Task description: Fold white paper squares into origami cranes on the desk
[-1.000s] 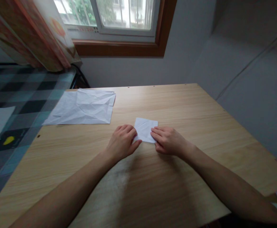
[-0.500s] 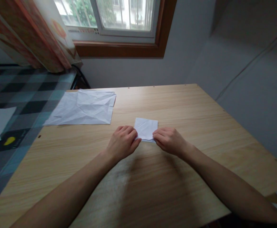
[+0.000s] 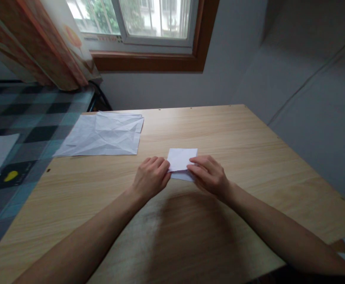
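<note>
White paper, smooth and folded into a small near-square, sits between the two hands at the middle of the table; its near edge parts into two layers, the lower one a shaded flap. The left hand [image 3: 151,173] has its fingers curled and pressed together, pinching the left edge of the folded paper [image 3: 180,157]. The right hand [image 3: 209,173] grips the opposite edge, its fingers slightly parted and two tips on the paper — the thumb is hidden. Pale, straight-grained wood patterns the flat table [image 3: 220,134]. Toward its far left corner lie larger white sheets [image 3: 107,134], overlapping and webbed with sharp creases. Further left spreads a checked cloth [image 3: 46,118] — dark and blue-green squares — beneath a flower-printed curtain [image 3: 54,47] hanging in soft folds.
</note>
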A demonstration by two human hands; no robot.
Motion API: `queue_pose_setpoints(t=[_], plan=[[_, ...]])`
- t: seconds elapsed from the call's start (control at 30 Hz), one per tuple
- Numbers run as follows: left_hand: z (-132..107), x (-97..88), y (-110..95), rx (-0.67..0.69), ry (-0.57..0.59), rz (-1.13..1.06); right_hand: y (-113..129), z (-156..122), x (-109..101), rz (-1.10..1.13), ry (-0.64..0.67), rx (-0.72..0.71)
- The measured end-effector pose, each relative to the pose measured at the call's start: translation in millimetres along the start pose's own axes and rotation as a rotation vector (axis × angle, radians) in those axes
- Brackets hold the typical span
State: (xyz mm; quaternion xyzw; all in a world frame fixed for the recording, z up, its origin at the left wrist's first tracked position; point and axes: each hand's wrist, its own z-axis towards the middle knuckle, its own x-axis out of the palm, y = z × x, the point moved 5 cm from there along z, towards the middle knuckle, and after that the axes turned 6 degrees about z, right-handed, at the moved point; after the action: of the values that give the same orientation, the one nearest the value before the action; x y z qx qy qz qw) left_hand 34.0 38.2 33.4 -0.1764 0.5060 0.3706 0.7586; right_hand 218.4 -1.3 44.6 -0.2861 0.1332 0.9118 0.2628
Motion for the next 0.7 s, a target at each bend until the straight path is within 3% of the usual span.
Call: queue_pose_setpoints(t=[0.1,0.27,0.5,0.7], plan=[[-0.1,-2.8,0.2,-0.019,-0.036,0.015,3.8,-6.6,-0.7,-0.035,-0.024,0.015],[-1.0,-5.0,0.7,-0.026,-0.088,-0.028,5.2,-9.8,24.8,-0.006,0.293,0.089],[-1.6,-5.1,-2.5,0.032,-0.113,-0.059,-2.1,-1.7,55.0,0.037,0.545,0.161],[-0.3,-9.6,-8.3,0.083,-0.178,-0.045,-4.7,0.1,61.3,0.078,0.676,0.209]])
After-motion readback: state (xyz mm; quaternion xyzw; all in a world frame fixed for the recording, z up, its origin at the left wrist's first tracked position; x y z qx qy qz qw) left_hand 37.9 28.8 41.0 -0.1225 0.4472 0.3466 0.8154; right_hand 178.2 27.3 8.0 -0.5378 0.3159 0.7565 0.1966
